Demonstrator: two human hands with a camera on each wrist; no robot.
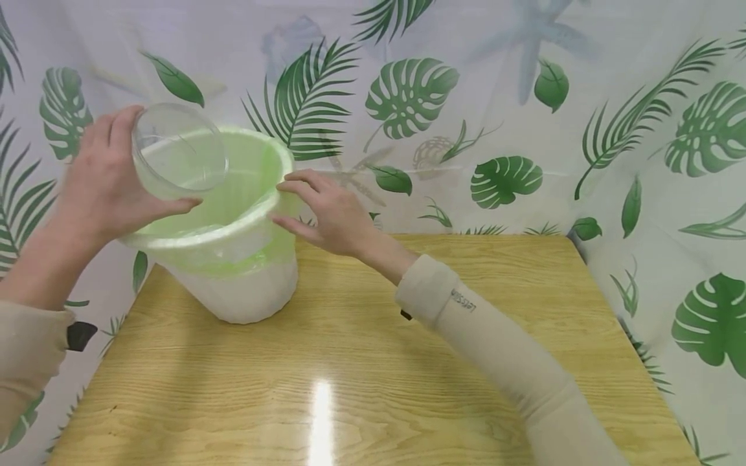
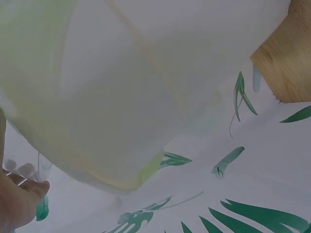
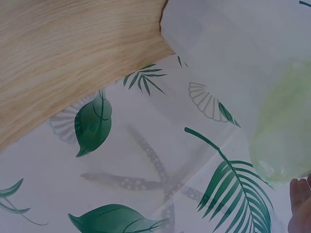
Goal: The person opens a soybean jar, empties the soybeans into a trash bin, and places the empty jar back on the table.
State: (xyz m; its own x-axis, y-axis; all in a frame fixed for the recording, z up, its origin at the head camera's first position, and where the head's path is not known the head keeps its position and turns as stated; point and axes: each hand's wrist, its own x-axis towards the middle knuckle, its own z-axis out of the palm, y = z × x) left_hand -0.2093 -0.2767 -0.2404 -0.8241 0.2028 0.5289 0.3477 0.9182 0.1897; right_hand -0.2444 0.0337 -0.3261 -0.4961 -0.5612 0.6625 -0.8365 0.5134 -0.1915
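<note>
My left hand grips a clear round bowl at its side, thumb near the lower rim and fingers behind the far edge. The bowl is tilted over the mouth of a white bin. A pale green plastic bag lines the bin and folds out over its rim. At the bin's right rim, my right hand touches the bag with fairly straight fingertips, its thumb spread apart below. The bin's white wall fills much of the left wrist view. In the right wrist view, fingertips show beside the green bag edge.
The bin stands on the back left of a wooden table. Close behind and on both sides hangs a white sheet printed with green leaves. Light glares off the table's front.
</note>
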